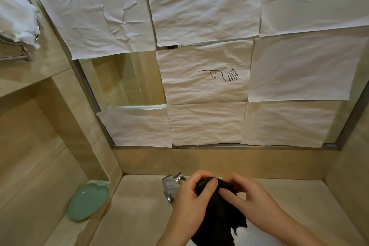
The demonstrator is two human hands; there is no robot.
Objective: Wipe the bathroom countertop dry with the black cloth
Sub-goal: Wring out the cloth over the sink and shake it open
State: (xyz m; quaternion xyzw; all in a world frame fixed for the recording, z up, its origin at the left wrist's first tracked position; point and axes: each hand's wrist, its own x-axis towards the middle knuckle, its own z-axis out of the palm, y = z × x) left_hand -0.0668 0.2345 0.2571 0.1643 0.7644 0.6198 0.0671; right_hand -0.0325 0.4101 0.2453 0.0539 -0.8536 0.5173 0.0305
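A black cloth [217, 211], soft and matte with a frayed, ragged lower edge, is held bunched between both hands above the beige stone countertop [137, 205], in front of the chrome faucet [172, 185]. The left hand [189, 201] is curled round the cloth's upper left part, its thumb laid across the top of the fabric. The right hand [251, 199] pinches the upper right part, the thumb pressed on the front of the cloth and the fingertips tucked behind it. The cloth hangs down between the wrists; its lowest part is cut off by the bottom edge of the view. Whether it touches the surface beneath cannot be told.

The faucet is angular and polished, and is partly hidden behind the left hand. A smooth, pale green soap dish [87, 201] of rounded oval shape rests in a recessed niche [40, 146] of glossy beige tile at the left. Behind the countertop a low tiled upstand meets the metal frame of a mirror [123, 80], whose glass is almost wholly covered by crumpled white paper sheets [199, 6] laid edge to edge; only a rectangular patch at lower left is exposed. One sheet bears a thin black line drawing [219, 75]. At the upper left a wrinkled white fabric [18, 16] is draped over a metal rack, cut off by the frame edge. A bright patch beneath the cloth at the bottom edge is too cropped to identify.
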